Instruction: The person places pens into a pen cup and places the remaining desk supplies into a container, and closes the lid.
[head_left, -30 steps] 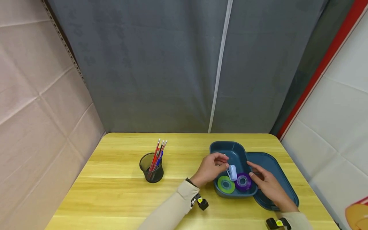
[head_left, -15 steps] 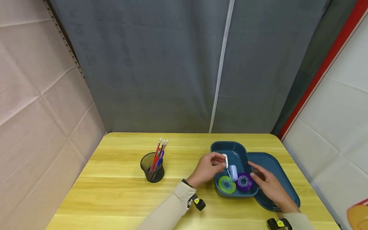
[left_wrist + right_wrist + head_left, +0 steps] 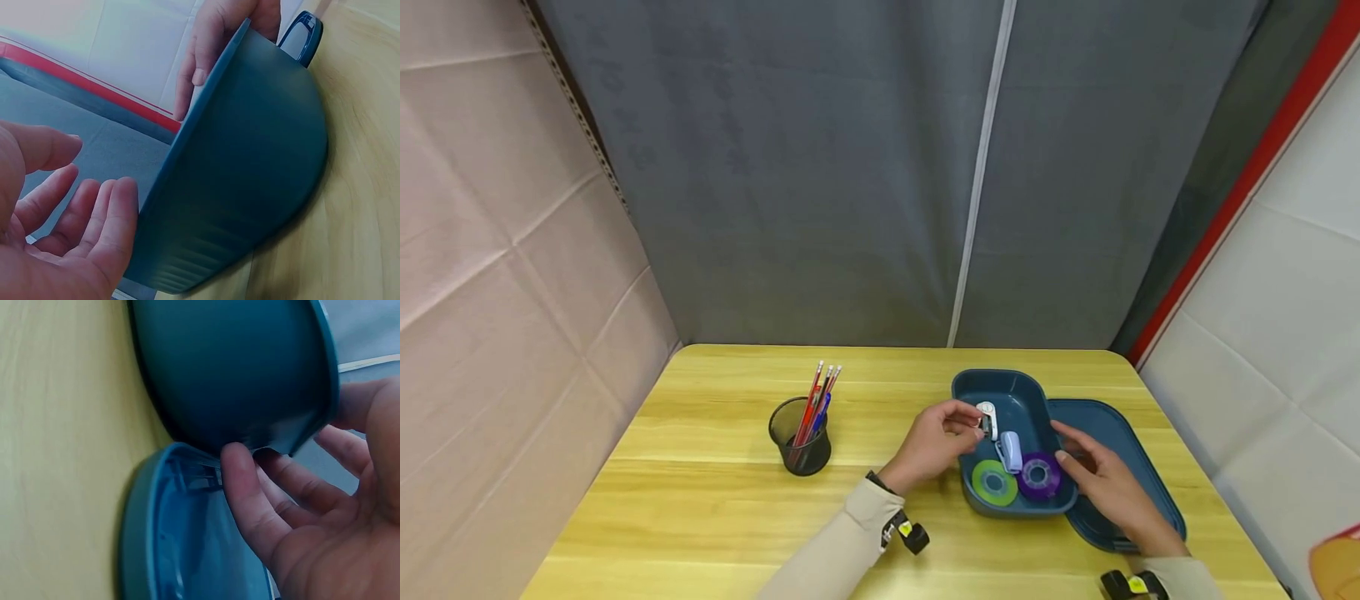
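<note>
A dark blue plastic box (image 3: pixel 1037 400) stands on the table. Inside, near its left wall, is a small white object (image 3: pixel 988 419) with a dark metal part. Beside it lies a small light-blue object (image 3: pixel 1010 452) with a wire-like edge. A green tape roll (image 3: pixel 995 482) and a purple tape roll (image 3: pixel 1040 476) fill the near end. My left hand (image 3: pixel 934 440) is at the left rim, fingertips next to the white object. Its thumb and fingers stand apart in the left wrist view. My right hand (image 3: pixel 1108 483) holds the right wall, thumb at the rim and fingers outside.
The box's dark blue lid (image 3: pixel 1150 500) lies on the table at the right, partly under the box's edge. A black mesh pen cup (image 3: pixel 805 457) with several pencils and pens (image 3: pixel 816 408) stands to the left. A grey curtain (image 3: pixel 820 183) hangs behind the table (image 3: pixel 700 500).
My left hand has drawn back a little to the left, and the white object, hidden behind the fingers before, now shows in the box. The right hand stays at the box wall.
</note>
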The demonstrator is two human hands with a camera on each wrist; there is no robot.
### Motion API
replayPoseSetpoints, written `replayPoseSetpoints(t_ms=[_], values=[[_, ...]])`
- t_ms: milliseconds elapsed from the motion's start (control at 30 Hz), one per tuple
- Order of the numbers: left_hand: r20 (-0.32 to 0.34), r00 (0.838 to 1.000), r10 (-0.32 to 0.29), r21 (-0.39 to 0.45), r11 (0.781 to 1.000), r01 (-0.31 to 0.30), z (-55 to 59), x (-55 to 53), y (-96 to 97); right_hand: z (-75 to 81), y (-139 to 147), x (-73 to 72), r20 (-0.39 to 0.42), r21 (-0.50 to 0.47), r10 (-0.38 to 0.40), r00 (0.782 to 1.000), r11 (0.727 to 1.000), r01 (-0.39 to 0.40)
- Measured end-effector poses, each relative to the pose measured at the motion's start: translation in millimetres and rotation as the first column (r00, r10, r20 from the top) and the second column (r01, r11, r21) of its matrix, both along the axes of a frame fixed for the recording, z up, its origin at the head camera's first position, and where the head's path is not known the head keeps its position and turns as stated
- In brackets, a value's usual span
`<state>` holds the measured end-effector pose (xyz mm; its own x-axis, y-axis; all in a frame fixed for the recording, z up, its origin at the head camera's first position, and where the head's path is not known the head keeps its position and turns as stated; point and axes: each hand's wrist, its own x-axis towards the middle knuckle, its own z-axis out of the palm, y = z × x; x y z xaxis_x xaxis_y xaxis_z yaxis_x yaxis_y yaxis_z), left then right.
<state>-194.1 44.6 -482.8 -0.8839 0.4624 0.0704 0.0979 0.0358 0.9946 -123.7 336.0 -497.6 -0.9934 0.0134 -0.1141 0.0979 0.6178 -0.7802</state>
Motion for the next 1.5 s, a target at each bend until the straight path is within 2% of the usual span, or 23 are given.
replayPoseSetpoints(t_ms=[267, 467, 600, 800, 967, 1267, 1500], values=[[-0.043, 0.998, 0.043, -0.059, 0.997, -0.045, -1.4, 2.8, -7.6, 9.0, 14.2, 2.7, -0.099, -0.038, -0.012, 0.995, 0.999, 0.008], [-0.104, 0.992, 0.075, -0.138, 0.986, -0.089, -5.7, 7.2, -10.4, 10.3, 34.8, 2.9, -0.159, -0.023, -0.063, 0.985, 0.998, 0.06], [-0.13, 0.988, 0.087, -0.157, 0.982, -0.107, -8.1, 9.4, -11.8, 7.4, 53.0, 0.7, -0.141, 0.019, -0.103, 0.985, 0.994, 0.106], [-0.111, 0.987, 0.116, -0.193, 0.972, -0.136, -9.9, 12.2, -13.6, -0.4, 82.0, -2.1, -0.143, 0.127, -0.136, 0.98, 0.98, 0.154], [-0.092, 0.987, 0.131, -0.209, 0.967, -0.148, -14.1, 14.0, -13.7, -1.8, 99.3, -4.5, -0.1, 0.167, -0.169, 0.981, 0.969, 0.184], [-0.017, 0.994, 0.11, -0.184, 0.977, -0.111, -21.5, 13.4, -13.0, -7.7, 117.7, -5.6, -0.055, 0.26, -0.203, 0.978, 0.942, 0.21], [-0.005, 0.995, 0.098, -0.163, 0.982, -0.098, -23.5, 12.3, -12.9, -8.2, 125.0, -9.5, -0.004, 0.255, -0.212, 0.977, 0.945, 0.206]])
